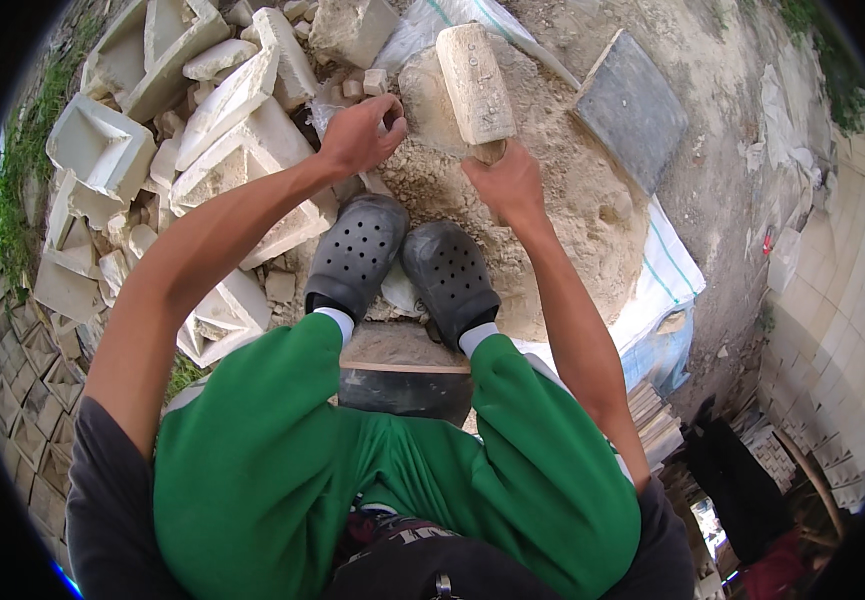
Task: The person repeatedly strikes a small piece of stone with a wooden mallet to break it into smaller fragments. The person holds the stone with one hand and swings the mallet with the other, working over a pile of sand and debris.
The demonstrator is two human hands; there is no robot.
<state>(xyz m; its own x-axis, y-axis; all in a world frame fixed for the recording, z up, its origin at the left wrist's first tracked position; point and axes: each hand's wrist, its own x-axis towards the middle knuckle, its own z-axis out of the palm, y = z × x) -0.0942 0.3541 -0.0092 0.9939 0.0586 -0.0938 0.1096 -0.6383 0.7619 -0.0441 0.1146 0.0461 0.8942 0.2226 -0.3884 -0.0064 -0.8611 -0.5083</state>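
Sitting with knees in green trousers (282, 450) spread wide, the person is planting two dark grey perforated clogs (402, 260) side by side, touching, at the near edge of a pale mound of crushed stone rubble (572, 200). Just beyond the toes, the left hand (357, 135) is pinching a small pale stone chip, its grip clenched. The right hand (507, 180) is grasping the short handle of a chalky, block-headed mallet (474, 82), its head standing above the mound. Broken white plaster moulds (222, 130) are crowding the left; a flat grey slab (632, 110) is lying farther right, with bare dirt open beyond it.
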